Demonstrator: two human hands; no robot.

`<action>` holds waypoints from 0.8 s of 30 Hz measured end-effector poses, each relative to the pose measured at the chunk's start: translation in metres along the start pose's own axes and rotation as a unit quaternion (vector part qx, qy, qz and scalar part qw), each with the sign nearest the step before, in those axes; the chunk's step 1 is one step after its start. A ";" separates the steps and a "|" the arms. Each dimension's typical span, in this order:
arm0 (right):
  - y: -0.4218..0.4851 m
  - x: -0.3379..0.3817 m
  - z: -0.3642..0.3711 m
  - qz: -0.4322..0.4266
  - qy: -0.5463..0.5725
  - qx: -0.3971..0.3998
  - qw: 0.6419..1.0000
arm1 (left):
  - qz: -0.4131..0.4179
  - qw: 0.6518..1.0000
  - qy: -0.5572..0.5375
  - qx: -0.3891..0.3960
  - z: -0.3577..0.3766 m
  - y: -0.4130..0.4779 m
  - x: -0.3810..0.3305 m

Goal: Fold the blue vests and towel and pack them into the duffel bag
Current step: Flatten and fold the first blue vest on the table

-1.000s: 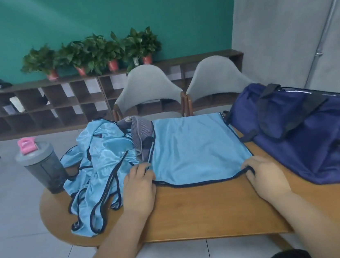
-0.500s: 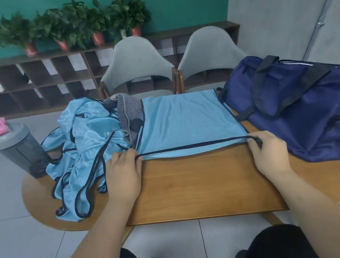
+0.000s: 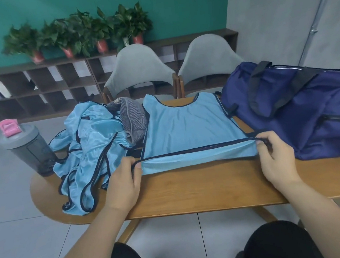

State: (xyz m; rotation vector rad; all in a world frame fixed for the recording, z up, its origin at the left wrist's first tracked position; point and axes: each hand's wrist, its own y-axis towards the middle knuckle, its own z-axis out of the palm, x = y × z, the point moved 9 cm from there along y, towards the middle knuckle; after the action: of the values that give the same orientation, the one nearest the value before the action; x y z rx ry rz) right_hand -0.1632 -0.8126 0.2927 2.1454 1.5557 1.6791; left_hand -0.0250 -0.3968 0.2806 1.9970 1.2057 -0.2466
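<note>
The striped towel (image 3: 132, 122) is half buried behind the crumpled vest heap (image 3: 88, 147), beyond my left grip (image 3: 123, 177). Both grips pinch the flat vest's (image 3: 186, 127) dark hem, taut between them. My right grip (image 3: 275, 154) sits just beside the duffel bag (image 3: 312, 111). A second ago that hem lay on the tabletop (image 3: 193, 188).

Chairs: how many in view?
2. One chair stands behind the table, past the flat vest; the other is just right of it, near the duffel. More could be out of frame.
</note>
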 end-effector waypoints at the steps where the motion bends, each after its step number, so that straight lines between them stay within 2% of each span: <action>1: -0.003 0.003 -0.003 -0.006 -0.003 0.003 1.000 | 0.010 1.000 0.008 0.000 -0.001 -0.003 0.000; 6: -0.015 0.005 -0.020 -0.001 -0.019 0.014 1.000 | 0.077 0.993 0.088 0.006 -0.002 -0.019 -0.004; 9: -0.021 0.001 -0.023 0.004 -0.034 0.037 0.999 | 0.097 0.991 0.088 0.027 -0.006 -0.030 -0.009; 11: -0.024 0.000 -0.028 0.015 -0.031 0.039 0.999 | 0.067 0.997 0.041 0.025 -0.015 -0.032 -0.012; 13: -0.022 0.000 -0.033 0.031 -0.016 0.025 0.999 | 0.002 0.999 -0.047 0.006 -0.027 -0.027 -0.015; 16: -0.006 0.005 -0.037 0.048 0.010 -0.008 0.999 | -0.071 0.983 -0.167 -0.016 -0.032 -0.004 -0.029; 18: 0.011 0.003 -0.031 0.071 -0.010 -0.007 0.997 | -0.074 0.974 -0.212 0.030 -0.017 0.017 -0.045; 19: 0.018 -0.004 -0.024 0.088 -0.030 0.008 0.996 | -0.056 0.970 -0.219 0.084 -0.003 0.024 -0.054; 20: 0.022 -0.013 -0.015 0.105 -0.054 0.032 0.992 | -0.025 0.969 -0.198 0.147 0.013 0.027 -0.060; 22: 0.022 -0.032 0.000 0.124 -0.108 0.078 0.983 | 0.038 0.964 -0.067 0.253 0.042 0.020 -0.056; 23: 0.020 -0.039 0.003 0.126 -0.134 0.086 0.979 | 0.063 0.960 0.011 0.273 0.050 0.015 -0.048; 24: 0.016 -0.042 0.003 0.125 -0.154 0.083 0.977 | 0.075 0.959 0.076 0.261 0.051 0.013 -0.040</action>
State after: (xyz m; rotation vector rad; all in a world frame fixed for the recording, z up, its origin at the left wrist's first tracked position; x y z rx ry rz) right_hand -0.1472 -0.8481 0.2691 2.6275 1.4332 1.2184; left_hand -0.0249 -0.4628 0.2732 2.5942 1.1569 -0.3696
